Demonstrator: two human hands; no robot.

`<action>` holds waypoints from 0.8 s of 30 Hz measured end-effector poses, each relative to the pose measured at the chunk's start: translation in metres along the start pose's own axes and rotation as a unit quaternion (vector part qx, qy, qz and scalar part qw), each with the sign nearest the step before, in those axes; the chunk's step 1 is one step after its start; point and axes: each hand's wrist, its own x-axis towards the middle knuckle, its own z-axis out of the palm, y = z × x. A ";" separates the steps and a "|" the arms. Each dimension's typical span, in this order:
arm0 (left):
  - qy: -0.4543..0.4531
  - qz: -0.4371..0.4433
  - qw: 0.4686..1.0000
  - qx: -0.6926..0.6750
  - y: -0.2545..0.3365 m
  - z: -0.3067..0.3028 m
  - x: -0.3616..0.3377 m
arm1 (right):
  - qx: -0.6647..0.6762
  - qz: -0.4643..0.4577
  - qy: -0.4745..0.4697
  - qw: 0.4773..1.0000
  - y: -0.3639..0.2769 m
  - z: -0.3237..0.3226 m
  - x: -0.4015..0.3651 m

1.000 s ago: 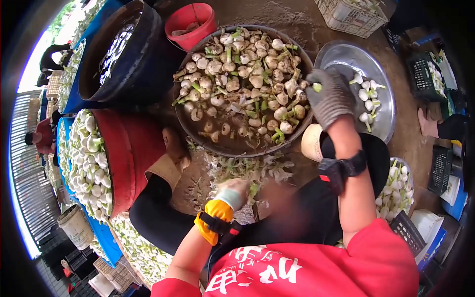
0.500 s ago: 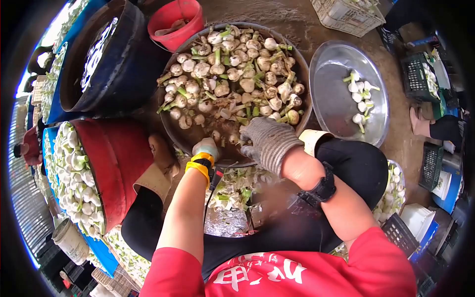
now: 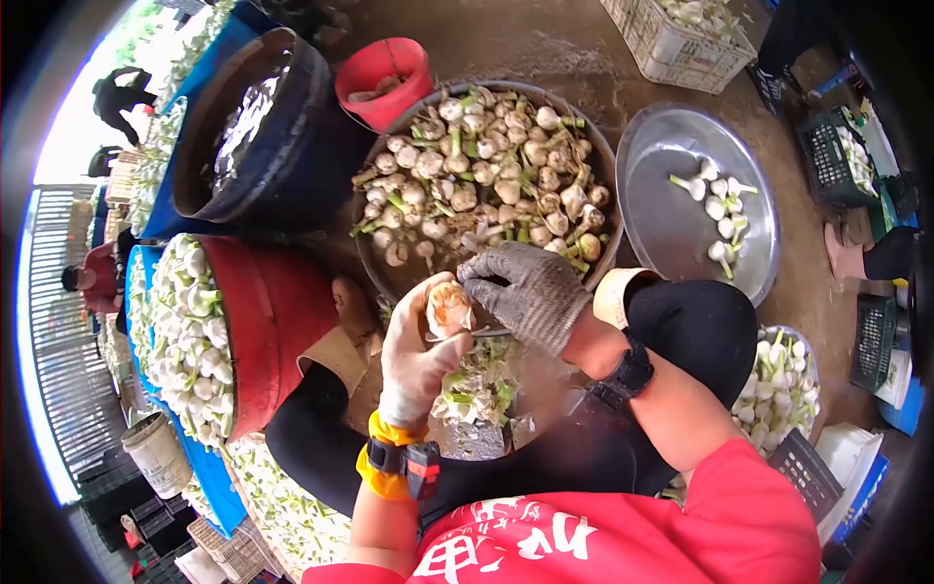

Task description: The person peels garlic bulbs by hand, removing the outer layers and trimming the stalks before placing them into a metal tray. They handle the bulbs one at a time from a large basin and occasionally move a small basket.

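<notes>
My left hand [image 3: 420, 350], in a pale glove, is wrapped round a garlic bulb [image 3: 450, 308] whose brownish face points up. Close on its right is my right hand [image 3: 530, 292] in a grey knit glove. Its fingers are curled together by the bulb's edge, and whatever they may grip is hidden. Both hands are above the near rim of a wide metal basin [image 3: 615, 219], which is heaped with soil-stained garlic bulbs [image 3: 506, 190] with cut green stems. Beneath the hands lie pale peelings and green scraps [image 3: 477, 384].
To the right, a shallow metal bowl [image 3: 652, 185] holds several cleaner bulbs. A red tub [image 3: 282, 321] full of white garlic, a blue drum [image 3: 321, 127] and a red bucket [image 3: 413, 73] stand left. A white crate [image 3: 676, 49] sits at the back; another person's foot [image 3: 844, 255] shows far right.
My left hand has come up out of the basin and turned, now showing a garlic bulb in its grip. My right hand has shifted slightly left, in beside the bulb. The view has shifted too.
</notes>
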 end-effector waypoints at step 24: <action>0.054 0.022 0.988 -0.142 0.051 0.041 -0.050 | 0.052 0.033 0.110 0.992 -0.027 -0.025 -0.009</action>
